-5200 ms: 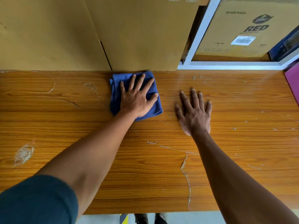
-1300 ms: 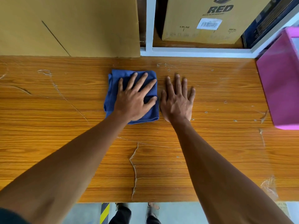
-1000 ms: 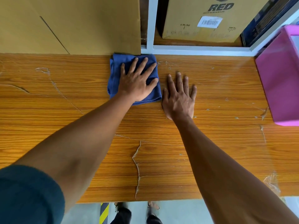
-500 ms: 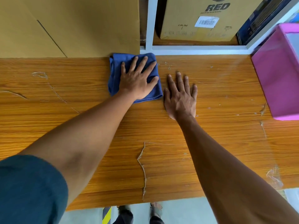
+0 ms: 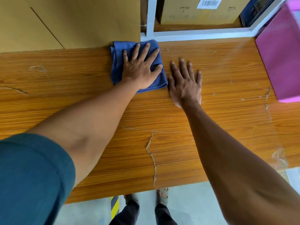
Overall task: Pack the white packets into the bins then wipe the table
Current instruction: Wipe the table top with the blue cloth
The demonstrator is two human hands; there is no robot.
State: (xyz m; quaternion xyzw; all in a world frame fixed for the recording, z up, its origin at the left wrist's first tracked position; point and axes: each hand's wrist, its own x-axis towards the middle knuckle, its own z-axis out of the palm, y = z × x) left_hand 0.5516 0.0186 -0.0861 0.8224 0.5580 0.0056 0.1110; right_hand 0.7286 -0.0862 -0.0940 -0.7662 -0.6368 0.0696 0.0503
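Pushed to the back of the counter (image 5: 211, 127) from its spot nearer the middle a second ago, a folded blue cloth (image 5: 118, 62) now lies against the foot of a large cardboard box (image 5: 69, 21), beside a white shelf frame (image 5: 150, 17). No white packets can be made out. A pink bin (image 5: 279, 59) at the right edge is cut off by the frame and its inside is hidden. A second carton (image 5: 194, 15) on the shelf shows only its lower part, with a barcode label; its small print is unreadable.

Wood-grain laminate on the counter is scuffed, with a long crack running toward the near edge and peeling patches to the right. Below it are a grey floor, a strip of yellow-and-black tape (image 5: 115, 207) and the person's feet.

Fingers of the left hand (image 5: 139, 69) are spread and straight, the palm pressing flat on the cloth. Just beside the cloth's right edge, the right hand (image 5: 185, 85) lies flat on the bare counter, fingers straight, holding nothing. A teal sleeve (image 5: 32, 181) covers the left upper arm.
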